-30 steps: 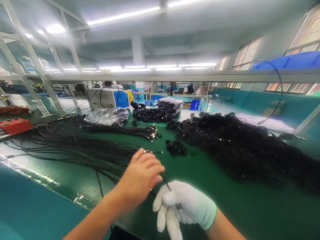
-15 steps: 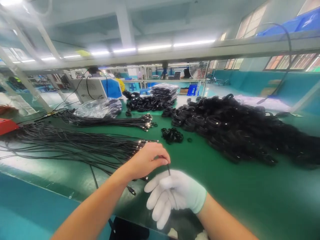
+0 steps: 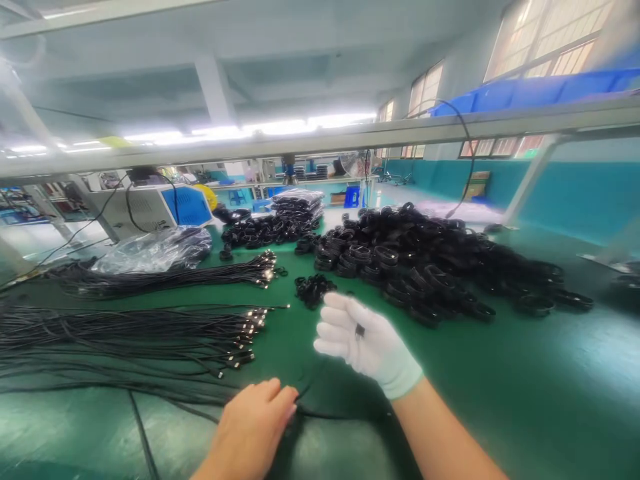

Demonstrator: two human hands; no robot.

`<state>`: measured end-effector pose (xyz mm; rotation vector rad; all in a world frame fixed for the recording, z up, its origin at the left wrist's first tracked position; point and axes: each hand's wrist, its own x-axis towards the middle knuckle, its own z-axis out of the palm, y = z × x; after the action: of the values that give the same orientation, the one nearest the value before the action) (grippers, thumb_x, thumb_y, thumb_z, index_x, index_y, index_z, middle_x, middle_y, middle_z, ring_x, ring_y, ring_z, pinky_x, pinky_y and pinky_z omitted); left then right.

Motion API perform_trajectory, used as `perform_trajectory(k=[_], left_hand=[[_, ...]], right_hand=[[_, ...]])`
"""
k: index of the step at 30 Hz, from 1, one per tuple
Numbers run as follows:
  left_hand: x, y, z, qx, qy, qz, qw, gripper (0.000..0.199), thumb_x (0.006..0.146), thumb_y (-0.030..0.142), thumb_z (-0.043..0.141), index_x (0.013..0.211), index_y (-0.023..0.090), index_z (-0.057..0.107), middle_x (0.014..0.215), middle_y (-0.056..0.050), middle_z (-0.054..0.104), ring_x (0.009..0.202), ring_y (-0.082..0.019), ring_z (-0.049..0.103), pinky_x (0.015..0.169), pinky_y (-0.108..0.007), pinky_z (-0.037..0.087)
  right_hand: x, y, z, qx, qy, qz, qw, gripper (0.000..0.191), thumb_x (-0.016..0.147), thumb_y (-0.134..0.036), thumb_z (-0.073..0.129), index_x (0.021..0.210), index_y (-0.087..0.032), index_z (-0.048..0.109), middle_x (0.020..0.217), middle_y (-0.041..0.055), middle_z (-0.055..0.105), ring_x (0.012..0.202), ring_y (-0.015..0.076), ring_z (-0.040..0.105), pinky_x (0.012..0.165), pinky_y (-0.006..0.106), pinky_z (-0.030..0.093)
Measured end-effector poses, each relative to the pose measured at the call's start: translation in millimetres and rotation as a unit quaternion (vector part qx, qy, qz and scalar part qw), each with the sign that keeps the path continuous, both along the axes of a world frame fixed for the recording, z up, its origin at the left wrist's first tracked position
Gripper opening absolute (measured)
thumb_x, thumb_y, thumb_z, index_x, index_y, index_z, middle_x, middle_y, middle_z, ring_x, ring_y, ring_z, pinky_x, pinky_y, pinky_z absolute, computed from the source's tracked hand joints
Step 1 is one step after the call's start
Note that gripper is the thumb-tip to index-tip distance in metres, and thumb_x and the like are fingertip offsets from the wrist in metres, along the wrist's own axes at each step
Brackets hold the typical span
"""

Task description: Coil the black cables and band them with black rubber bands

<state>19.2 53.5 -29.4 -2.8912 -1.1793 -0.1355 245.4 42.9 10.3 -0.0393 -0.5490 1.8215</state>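
While coiled black cables (image 3: pixel 425 253) lie heaped, straight black cables (image 3: pixel 190 328) remain; the white-gloved right hand (image 3: pixel 367 347) has fingers apart, the bare left hand (image 3: pixel 255 423) a grip I can't tell.

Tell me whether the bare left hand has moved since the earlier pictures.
Yes: the left hand has moved toward the wearer, farther from the small black pile.

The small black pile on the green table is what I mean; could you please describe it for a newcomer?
On the green table, a big heap of black coils lies right and straight cables lie left. Between them, just past the gloved right hand, sits the small black pile, far smaller than the heap.
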Motion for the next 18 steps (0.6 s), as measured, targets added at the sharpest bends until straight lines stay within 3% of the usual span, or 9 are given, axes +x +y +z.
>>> perform_trajectory(k=[2, 5, 7, 10, 12, 14, 18], left_hand=[[1.0, -22.2, 1.2, 0.04, -0.009, -0.046, 0.998, 0.021, 0.087, 0.017, 0.042, 0.087, 0.027, 0.061, 0.075, 0.001, 0.061, 0.067, -0.017, 0.056, 0.06, -0.026, 0.037], [3.0, -37.2, 16.2, 0.083, -0.046, -0.117, 0.989, 0.017, 0.084, 0.016, 0.046, 0.087, 0.025, 0.06, 0.07, 0.002, 0.06, 0.061, -0.016, 0.053, 0.057, -0.027, 0.033], [4.3, -32.2, 37.5, 0.098, -0.074, -0.13, 0.984, 0.015, 0.085, 0.018, 0.047, 0.085, 0.024, 0.061, 0.068, 0.002, 0.059, 0.058, -0.015, 0.05, 0.056, -0.028, 0.031], [7.1, -8.4, 77.5, 0.103, -0.081, -0.089, 0.987, 0.014, 0.087, 0.026, 0.05, 0.081, 0.024, 0.062, 0.071, 0.002, 0.059, 0.062, -0.015, 0.05, 0.057, -0.027, 0.03], [9.7, 10.0, 99.0, 0.06, -0.08, -0.084, 0.991, 0.01, 0.084, 0.032, 0.057, 0.082, 0.024, 0.063, 0.079, 0.003, 0.061, 0.07, -0.014, 0.053, 0.062, -0.025, 0.032], [12.9, 24.1, 110.6, -0.01, -0.098, -0.089, 0.991, 0.007, 0.081, 0.032, 0.062, 0.081, 0.025, 0.064, 0.082, 0.005, 0.062, 0.073, -0.012, 0.054, 0.066, -0.024, 0.035], [20.1, 37.3, 106.9, -0.127, -0.184, -0.078, 0.972, 0.003, 0.077, 0.026, 0.065, 0.076, 0.023, 0.066, 0.079, 0.005, 0.062, 0.073, -0.01, 0.056, 0.067, -0.021, 0.038]], right_hand=[[0.3, 3.4, -4.9, -0.026, -0.034, -0.029, 0.999, 0.012, 0.089, -0.028, 0.053, 0.091, -0.017, 0.055, 0.072, -0.0034, 0.057, 0.065, 0.011, 0.056, 0.08, 0.038, 0.049], [-3.4, 7.9, -16.6, -0.07, -0.086, -0.063, 0.992, 0.025, 0.091, -0.029, 0.049, 0.11, -0.014, 0.056, 0.101, 0.0064, 0.066, 0.093, 0.0197, 0.063, 0.096, 0.048, 0.04], [-10.8, 7.6, -24.2, -0.076, -0.126, -0.051, 0.988, 0.027, 0.089, -0.027, 0.052, 0.11, -0.011, 0.057, 0.105, 0.011, 0.066, 0.096, 0.0238, 0.063, 0.097, 0.051, 0.039], [-26.7, 0.5, -31.3, -0.034, -0.182, 0.056, 0.981, 0.031, 0.085, -0.027, 0.06, 0.11, -0.009, 0.057, 0.096, 0.014, 0.068, 0.09, 0.0249, 0.066, 0.093, 0.052, 0.04], [-36.4, -6.4, -32.1, 0.006, -0.179, 0.143, 0.974, 0.038, 0.081, -0.032, 0.064, 0.11, -0.008, 0.057, 0.095, 0.0158, 0.068, 0.09, 0.0261, 0.065, 0.091, 0.053, 0.04], [-43.5, -12.2, -30.9, 0.03, -0.158, 0.19, 0.969, 0.044, 0.078, -0.036, 0.067, 0.111, -0.009, 0.056, 0.096, 0.0171, 0.067, 0.092, 0.0276, 0.065, 0.09, 0.054, 0.04], [-52.7, -17.2, -29.0, 0.031, -0.15, 0.199, 0.968, 0.048, 0.077, -0.038, 0.068, 0.112, -0.008, 0.055, 0.095, 0.0171, 0.066, 0.089, 0.0274, 0.065, 0.089, 0.058, 0.039]])
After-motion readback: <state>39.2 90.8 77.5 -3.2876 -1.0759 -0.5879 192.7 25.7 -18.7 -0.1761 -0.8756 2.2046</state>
